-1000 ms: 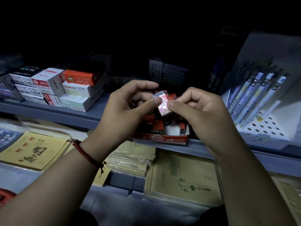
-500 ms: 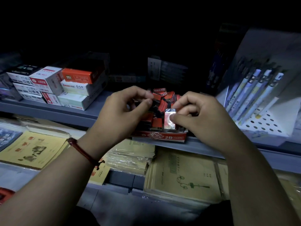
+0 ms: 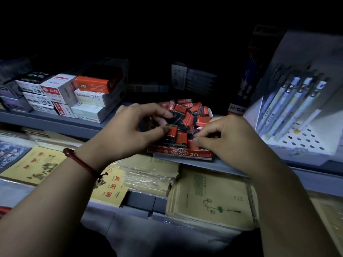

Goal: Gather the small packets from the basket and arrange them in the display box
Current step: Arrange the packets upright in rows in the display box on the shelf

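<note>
The small packets [image 3: 187, 112], red and black, fill the display box [image 3: 178, 153] in the middle of the frame. The box sits at the front lip of the grey shelf [image 3: 55, 123], its "2B" face turned to the lower edge of the frame, likely so shoppers can read it. At the front, a row of packets [image 3: 181, 139] stands on end, long axis up and down, printed faces toward the camera. Behind them the rest lie heaped at every angle, so the arranging looks only partly done

The left hand [image 3: 130, 132] comes in from the lower left. Its thumb and forefinger are curled in a pinch on the packets at the row's left end, probably to keep them upright. The right hand [image 3: 230, 138] has its fingers curled over the front right corner of the box, tips down among the packets; I cannot tell whether they grip one

Further out are stacked boxes [image 3: 87, 97] at the upper left, a pen rack [image 3: 297, 101] at the right and notebooks [image 3: 209, 197] below
</note>
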